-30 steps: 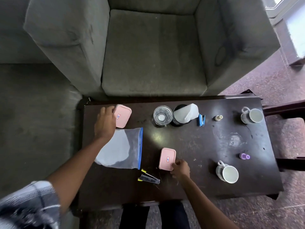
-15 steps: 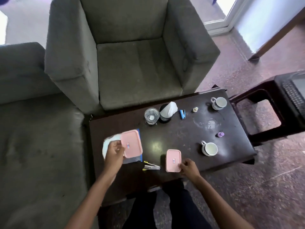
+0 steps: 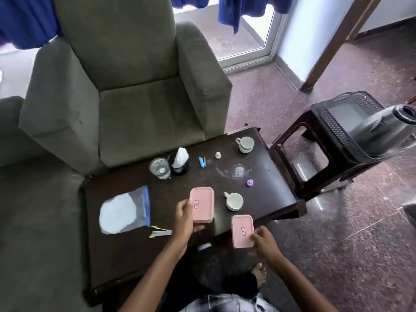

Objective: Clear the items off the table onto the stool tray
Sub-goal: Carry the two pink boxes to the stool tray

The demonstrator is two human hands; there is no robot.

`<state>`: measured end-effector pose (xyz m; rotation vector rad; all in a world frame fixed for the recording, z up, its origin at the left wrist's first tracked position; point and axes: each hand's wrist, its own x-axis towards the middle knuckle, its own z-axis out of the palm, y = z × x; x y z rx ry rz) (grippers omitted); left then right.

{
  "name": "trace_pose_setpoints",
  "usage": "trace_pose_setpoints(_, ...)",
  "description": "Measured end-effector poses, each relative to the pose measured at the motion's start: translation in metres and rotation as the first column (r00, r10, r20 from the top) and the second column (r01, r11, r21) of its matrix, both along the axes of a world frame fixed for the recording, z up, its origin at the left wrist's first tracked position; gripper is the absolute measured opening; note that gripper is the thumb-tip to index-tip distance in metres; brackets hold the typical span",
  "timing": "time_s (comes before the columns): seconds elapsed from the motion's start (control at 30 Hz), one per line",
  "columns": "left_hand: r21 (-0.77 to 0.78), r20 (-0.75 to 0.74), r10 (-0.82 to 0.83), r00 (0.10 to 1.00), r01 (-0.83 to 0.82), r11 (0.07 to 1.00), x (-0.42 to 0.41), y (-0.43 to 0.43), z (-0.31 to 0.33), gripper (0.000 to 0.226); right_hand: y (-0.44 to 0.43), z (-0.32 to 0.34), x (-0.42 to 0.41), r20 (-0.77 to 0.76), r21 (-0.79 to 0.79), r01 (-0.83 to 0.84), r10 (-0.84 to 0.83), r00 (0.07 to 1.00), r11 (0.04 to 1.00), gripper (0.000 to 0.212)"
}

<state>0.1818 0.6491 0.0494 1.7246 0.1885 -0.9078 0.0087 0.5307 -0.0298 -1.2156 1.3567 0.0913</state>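
Two flat pink boxes with stickered lids. My left hand [image 3: 184, 221] pinches the left pink box [image 3: 201, 204] and my right hand [image 3: 265, 243] pinches the right pink box [image 3: 242, 230], both at the table [image 3: 126, 255] near edge. Early stage, I'd say: neither box is on the stool tray [image 3: 342, 114] yet, far right, where a dark jug [image 3: 382, 129] sits. Left to move: far cup [image 3: 245, 144], near cup [image 3: 234, 201], glass [image 3: 160, 168], zip bag [image 3: 125, 212], blue clip [image 3: 202, 162].

Daylight enters by the far glass door [image 3: 243, 39]; I see glare on the table [image 3: 265, 181] and blur at the right edge.
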Motion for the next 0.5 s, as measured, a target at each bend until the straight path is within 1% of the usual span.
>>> trace_pose_setpoints(0.1, -0.023, -0.026, 0.013, 1.0, -0.014, 1.0, -0.043, -0.037, 0.007, 0.016, -0.048, 0.007, -0.043, 0.019, -0.046, 0.001, 0.0, 1.0, 0.999, 0.027)
trace_pose_setpoints(0.2, -0.071, -0.112, 0.054, 0.992, -0.062, 0.996, -0.072, -0.06, 0.014, 0.009, -0.089, 0.01, -0.073, 0.044, -0.036, 0.051, -0.049, 0.998, 0.998, 0.018)
trace_pose_setpoints(0.27, -0.103, -0.164, 0.033, 0.986, -0.05, 0.993, -0.084, -0.076, 0.018, 0.005, -0.113, 0.012, -0.081, 0.083, -0.007, 0.106, -0.105, 0.991, 0.994, 0.013)
trace_pose_setpoints(0.4, -0.153, -0.248, 0.01, 0.969, -0.049, 0.987, -0.097, -0.111, 0.016, 0.026, -0.156, 0.016, -0.08, 0.127, 0.08, 0.183, -0.192, 0.973, 0.98, 0.018)
trace_pose_setpoints(0.5, -0.18, -0.308, -0.013, 0.951, -0.044, 0.983, -0.099, -0.143, 0.007, 0.03, -0.194, 0.021, -0.077, 0.152, 0.113, 0.181, -0.197, 0.968, 0.977, 0.022)
